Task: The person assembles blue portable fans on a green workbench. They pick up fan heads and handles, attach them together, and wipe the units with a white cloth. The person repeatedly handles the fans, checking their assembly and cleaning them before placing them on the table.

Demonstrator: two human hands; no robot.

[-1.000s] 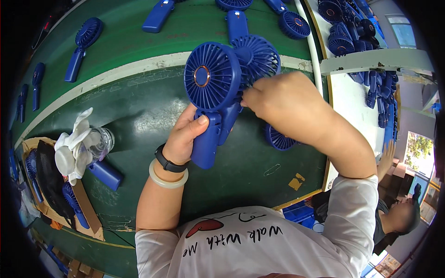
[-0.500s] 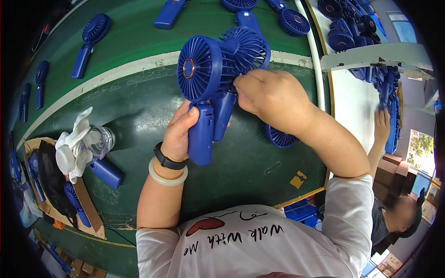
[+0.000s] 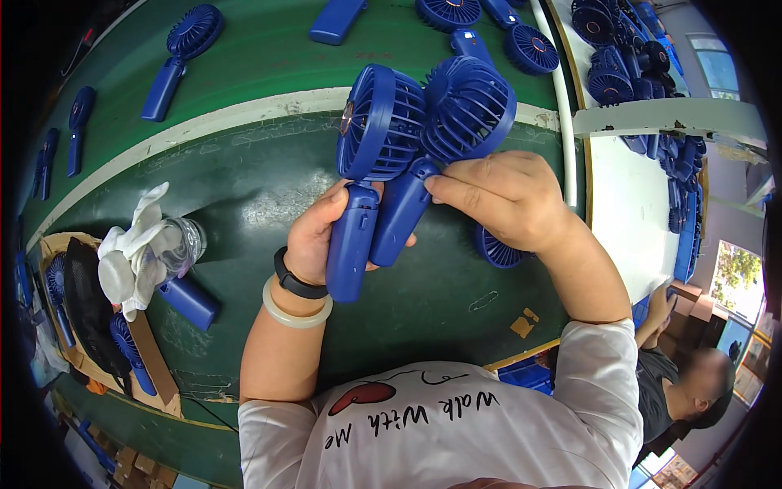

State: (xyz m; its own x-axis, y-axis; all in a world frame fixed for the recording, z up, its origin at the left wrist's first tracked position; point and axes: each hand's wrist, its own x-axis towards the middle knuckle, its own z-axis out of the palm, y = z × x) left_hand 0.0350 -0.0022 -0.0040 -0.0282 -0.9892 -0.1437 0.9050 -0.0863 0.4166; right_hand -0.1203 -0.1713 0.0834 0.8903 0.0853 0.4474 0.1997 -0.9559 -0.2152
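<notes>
My left hand (image 3: 314,232) is closed around the handles of two blue handheld fans, held side by side above the green table. The nearer-left fan (image 3: 350,244) has its round head turned to the left, showing a copper-coloured ring. Beside it, the second fan (image 3: 403,216) leans to the right, its caged head touching or overlapping the first. My right hand (image 3: 517,200) pinches at the neck of this second fan, by the joint under the head; whatever lies between the fingertips is too small to make out. Partly under my right wrist lies another blue fan (image 3: 498,247).
Several blue fans (image 3: 163,85) lie on the green belt (image 3: 261,49) beyond a white strip. At left are white gloves (image 3: 138,244) on a clear jar (image 3: 187,244), a blue handle (image 3: 189,303), and a cardboard tray (image 3: 159,359). A co-worker (image 3: 676,391) sits right, near piled fans (image 3: 615,73).
The two held fans have turned and their heads have shifted right and apart. My right hand has moved slightly right and down. The co-worker's hand has left the blue crate.
</notes>
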